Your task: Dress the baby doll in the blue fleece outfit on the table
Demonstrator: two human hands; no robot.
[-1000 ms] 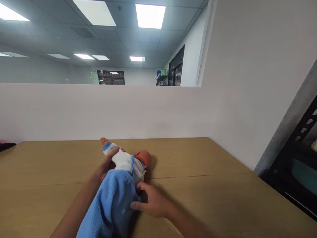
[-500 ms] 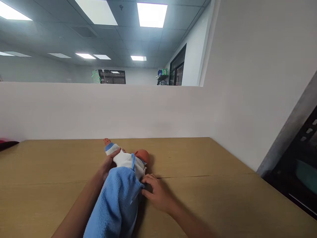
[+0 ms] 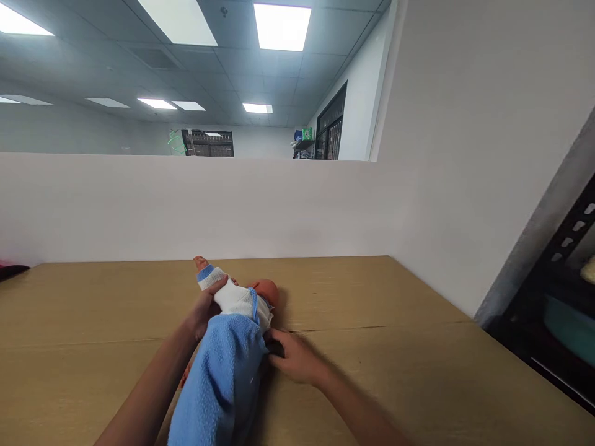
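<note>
A baby doll [image 3: 251, 300] in a white garment with blue trim lies on the tan table [image 3: 418, 365], its head toward the right and one arm stretched up and left. A blue fleece blanket [image 3: 220, 378] covers its lower body. My left hand [image 3: 204, 310] is closed around the doll's sleeved arm. My right hand [image 3: 290, 356] rests against the doll's side at the blanket's edge, with its fingertips tucked under the cloth.
A white partition [image 3: 186, 204] runs along the table's far edge and a white wall stands to the right. A dark shelf rack [image 3: 558, 297] with a teal object is at the far right. Something dark and red [image 3: 12, 269] lies at the table's left end.
My right hand slid in closer under the doll's side. The blanket has been drawn further up and around the doll's body. My left hand kept its hold on the sleeve.
</note>
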